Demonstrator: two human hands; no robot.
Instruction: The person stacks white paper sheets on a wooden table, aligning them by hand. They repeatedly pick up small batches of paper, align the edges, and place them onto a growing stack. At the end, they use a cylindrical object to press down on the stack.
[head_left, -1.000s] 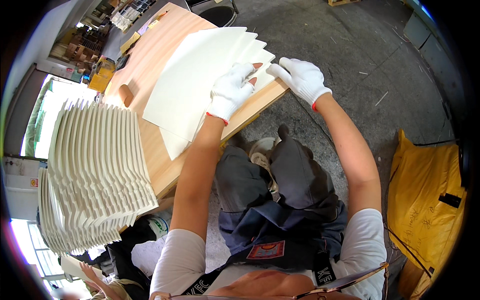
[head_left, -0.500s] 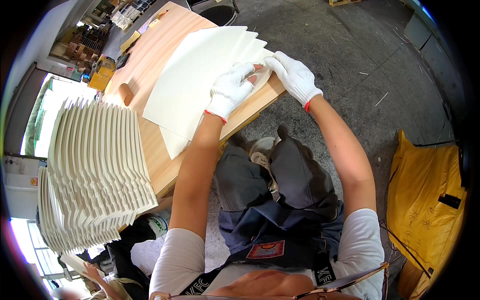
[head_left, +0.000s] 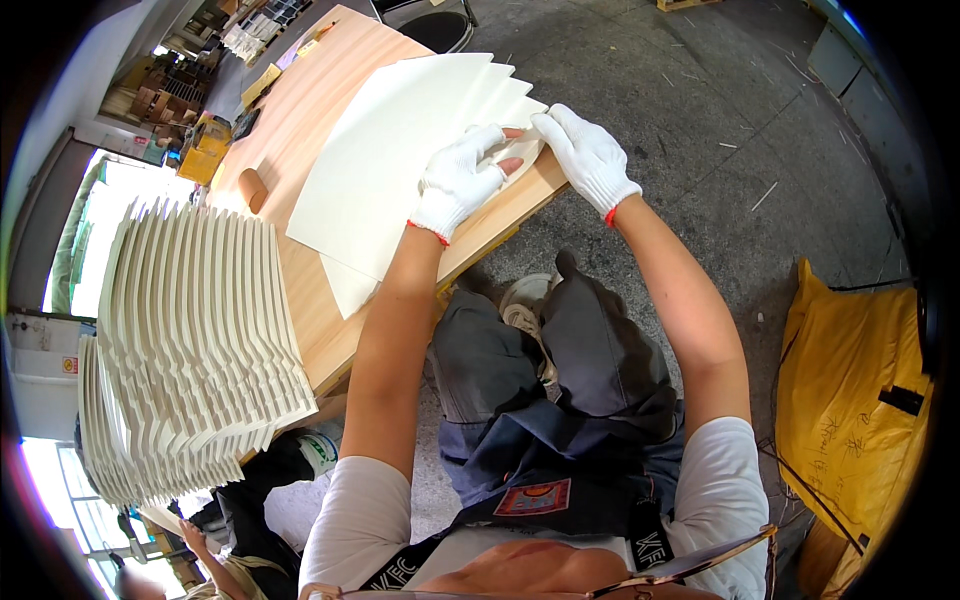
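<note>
Fanned white sheets [head_left: 380, 150] with curved edges lie overlapping on the wooden table [head_left: 325, 350]; they look like stiff paper or thin board. My left hand [head_left: 462, 182] wears a white knitted glove with a red cuff, and two bare fingertips stick out. It rests on the near right part of the fan, thumb and finger apart. At the fan's right corner, by the table edge, my right hand [head_left: 588, 160] is closed on the sheets' edge, in the same kind of glove. Its fingertips are partly hidden.
A tall stack of bent cream pieces [head_left: 200, 320] stands left of the table. On the table are a brown curled piece [head_left: 252, 188] and a yellow box [head_left: 207, 145]. A black chair [head_left: 438, 32] is behind, a yellow sack [head_left: 850, 390] at right. Another person's arm [head_left: 205, 555] shows lower left.
My hands have barely shifted, and the fanned sheets lie almost the same. At lower left, the other person's arm and the pale piece near it have moved slightly.
</note>
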